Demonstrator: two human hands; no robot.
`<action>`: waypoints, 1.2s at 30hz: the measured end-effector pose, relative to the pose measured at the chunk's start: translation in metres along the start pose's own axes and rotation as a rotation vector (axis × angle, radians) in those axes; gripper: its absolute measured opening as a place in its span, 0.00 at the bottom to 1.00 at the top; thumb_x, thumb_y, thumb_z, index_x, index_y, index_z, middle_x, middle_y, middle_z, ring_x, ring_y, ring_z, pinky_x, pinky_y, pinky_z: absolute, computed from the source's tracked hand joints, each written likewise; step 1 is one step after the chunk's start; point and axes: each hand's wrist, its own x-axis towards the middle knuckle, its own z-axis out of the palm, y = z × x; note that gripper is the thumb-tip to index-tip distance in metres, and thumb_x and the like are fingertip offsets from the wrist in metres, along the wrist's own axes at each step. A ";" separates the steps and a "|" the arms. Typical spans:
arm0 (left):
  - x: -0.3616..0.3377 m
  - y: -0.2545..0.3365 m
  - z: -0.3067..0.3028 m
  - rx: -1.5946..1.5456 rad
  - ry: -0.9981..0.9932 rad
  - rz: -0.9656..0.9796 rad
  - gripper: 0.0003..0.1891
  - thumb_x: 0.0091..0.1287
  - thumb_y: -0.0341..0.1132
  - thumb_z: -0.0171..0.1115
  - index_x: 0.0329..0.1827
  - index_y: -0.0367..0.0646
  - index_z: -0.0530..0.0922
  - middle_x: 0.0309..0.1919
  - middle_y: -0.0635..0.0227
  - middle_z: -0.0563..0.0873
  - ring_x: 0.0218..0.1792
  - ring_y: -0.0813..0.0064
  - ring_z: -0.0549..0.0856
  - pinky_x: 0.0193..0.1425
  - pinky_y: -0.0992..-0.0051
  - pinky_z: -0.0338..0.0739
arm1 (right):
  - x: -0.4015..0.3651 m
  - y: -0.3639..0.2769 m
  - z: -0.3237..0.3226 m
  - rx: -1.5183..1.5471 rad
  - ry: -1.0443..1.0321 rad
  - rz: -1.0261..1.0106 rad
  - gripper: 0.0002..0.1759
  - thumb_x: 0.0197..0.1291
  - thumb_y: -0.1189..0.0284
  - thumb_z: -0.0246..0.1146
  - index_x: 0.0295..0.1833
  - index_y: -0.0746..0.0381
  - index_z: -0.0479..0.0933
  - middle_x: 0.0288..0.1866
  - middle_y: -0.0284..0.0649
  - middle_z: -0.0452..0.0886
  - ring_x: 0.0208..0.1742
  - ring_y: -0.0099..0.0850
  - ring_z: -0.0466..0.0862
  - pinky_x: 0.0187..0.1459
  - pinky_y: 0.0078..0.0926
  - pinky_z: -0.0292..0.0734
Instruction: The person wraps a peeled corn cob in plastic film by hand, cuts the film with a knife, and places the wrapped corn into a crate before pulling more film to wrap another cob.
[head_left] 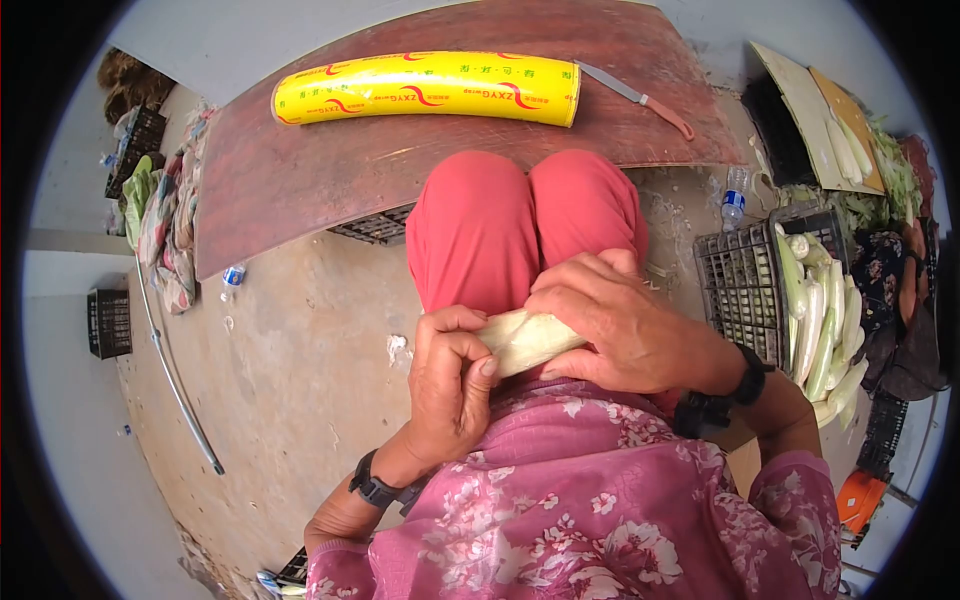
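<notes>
A pale, whitish-green vegetable piece [530, 341] lies across my lap, held between both hands. My left hand [450, 385] is closed around its left end, with the thumb pressed on top. Over the right end, my right hand [620, 325] has its fingers curled round the piece, covering that end. Beyond my knees, a yellow roll of plastic wrap [425, 90] rests on the reddish-brown table [330, 175]. A knife [640, 98] with a pink handle lies at the roll's right end.
Right of my knees, a black crate [740, 290] stands beside a pile of long pale vegetables [825, 320]. A water bottle [734, 198] is near it. Another person's dark floral clothing [880, 280] shows at far right. A metal pole [175, 370] lies on the left.
</notes>
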 end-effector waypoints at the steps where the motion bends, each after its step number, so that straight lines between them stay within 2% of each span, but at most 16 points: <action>1: 0.000 0.000 0.001 -0.006 0.002 -0.002 0.05 0.73 0.27 0.62 0.42 0.37 0.74 0.50 0.49 0.77 0.49 0.57 0.81 0.53 0.65 0.77 | 0.003 0.000 0.002 0.027 0.029 -0.020 0.24 0.54 0.68 0.72 0.56 0.60 0.77 0.52 0.38 0.77 0.57 0.37 0.77 0.56 0.39 0.63; 4: -0.006 -0.003 0.005 -0.110 0.025 -0.088 0.04 0.73 0.26 0.61 0.42 0.38 0.74 0.50 0.50 0.77 0.47 0.60 0.81 0.49 0.67 0.77 | 0.012 -0.002 0.012 0.089 0.092 -0.076 0.14 0.57 0.72 0.67 0.50 0.60 0.77 0.48 0.38 0.77 0.53 0.37 0.77 0.53 0.38 0.65; 6: -0.007 -0.006 0.006 -0.080 0.028 -0.064 0.04 0.73 0.26 0.61 0.42 0.38 0.74 0.51 0.51 0.76 0.45 0.63 0.81 0.47 0.68 0.78 | 0.019 -0.004 0.017 0.106 0.102 -0.113 0.09 0.59 0.75 0.64 0.45 0.61 0.77 0.45 0.38 0.76 0.50 0.36 0.76 0.51 0.37 0.66; 7: -0.007 -0.006 0.005 -0.066 0.029 -0.052 0.04 0.74 0.26 0.61 0.42 0.38 0.74 0.51 0.52 0.76 0.44 0.64 0.81 0.46 0.68 0.78 | 0.023 -0.006 0.022 0.046 0.141 -0.152 0.05 0.60 0.74 0.62 0.41 0.61 0.77 0.41 0.39 0.74 0.46 0.36 0.75 0.48 0.35 0.66; 10: -0.009 -0.006 0.006 -0.121 0.037 -0.110 0.04 0.74 0.26 0.61 0.43 0.38 0.74 0.50 0.53 0.76 0.42 0.65 0.80 0.44 0.69 0.78 | 0.030 -0.009 0.024 -0.001 0.097 -0.219 0.06 0.59 0.72 0.62 0.40 0.62 0.77 0.41 0.38 0.73 0.45 0.36 0.75 0.47 0.36 0.66; 11: -0.009 -0.006 0.007 -0.109 0.041 -0.095 0.04 0.74 0.26 0.61 0.43 0.38 0.73 0.50 0.53 0.76 0.41 0.65 0.80 0.44 0.69 0.78 | 0.031 -0.008 0.026 -0.071 0.118 -0.256 0.07 0.59 0.70 0.63 0.38 0.62 0.77 0.39 0.37 0.73 0.42 0.34 0.75 0.45 0.35 0.65; 16: -0.001 -0.009 0.005 0.027 0.055 0.053 0.04 0.74 0.26 0.61 0.43 0.39 0.73 0.49 0.53 0.77 0.40 0.65 0.79 0.41 0.68 0.77 | 0.030 -0.010 0.032 -0.277 0.203 -0.279 0.08 0.57 0.68 0.65 0.36 0.60 0.77 0.31 0.35 0.71 0.35 0.31 0.75 0.43 0.34 0.65; 20: -0.001 -0.007 0.005 0.016 0.020 0.023 0.05 0.73 0.27 0.61 0.43 0.38 0.73 0.48 0.53 0.77 0.41 0.63 0.79 0.43 0.67 0.77 | 0.030 -0.011 0.032 -0.376 0.266 -0.252 0.08 0.56 0.67 0.65 0.35 0.59 0.76 0.28 0.34 0.71 0.33 0.30 0.74 0.40 0.34 0.64; 26: -0.001 -0.010 0.006 0.040 0.011 0.065 0.06 0.72 0.27 0.63 0.43 0.38 0.72 0.47 0.52 0.77 0.42 0.59 0.79 0.45 0.64 0.76 | 0.030 -0.016 0.024 -0.384 0.180 -0.180 0.08 0.56 0.65 0.65 0.35 0.57 0.75 0.29 0.33 0.73 0.34 0.29 0.75 0.42 0.34 0.64; 36: 0.000 -0.012 0.006 0.101 0.014 0.167 0.08 0.70 0.27 0.65 0.42 0.39 0.72 0.45 0.53 0.77 0.45 0.56 0.81 0.48 0.61 0.77 | 0.029 -0.010 0.013 -0.275 0.064 -0.125 0.04 0.57 0.71 0.63 0.37 0.57 0.76 0.33 0.34 0.76 0.38 0.31 0.77 0.46 0.34 0.65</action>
